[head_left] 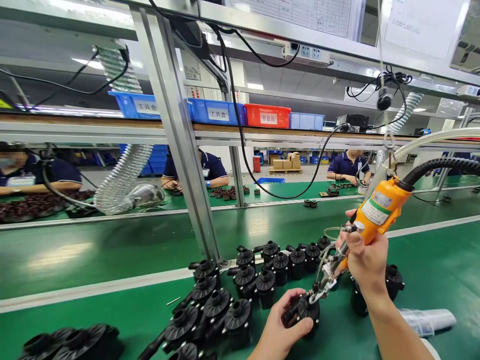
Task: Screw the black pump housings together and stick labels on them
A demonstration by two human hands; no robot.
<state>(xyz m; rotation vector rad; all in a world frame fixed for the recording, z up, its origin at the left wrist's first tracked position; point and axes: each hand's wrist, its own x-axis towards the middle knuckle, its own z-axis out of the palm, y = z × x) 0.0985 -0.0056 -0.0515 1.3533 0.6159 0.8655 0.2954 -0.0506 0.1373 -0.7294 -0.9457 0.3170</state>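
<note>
My left hand (287,322) is wrapped round a black pump housing (309,311) on the green bench, thumb and fingers at its sides. In my right hand (365,255) is an orange electric screwdriver (383,204), gripped by its body and tilted. Its metal tip end (323,286) reaches down to the top of the held pump housing; whether the bit sits in a screw I cannot tell. Several more black pump housings (244,277) stand in rows just left of and behind my hands. Others (393,280) are partly hidden behind my right forearm.
A metal post (176,130) rises behind the pump housings. A black hose (438,167) runs from the screwdriver to the right. A clear plastic-wrapped roll (427,321) lies at right. More black parts (71,342) sit front left. Co-workers sit beyond the green conveyor (123,250). Bins (267,116) line the shelf.
</note>
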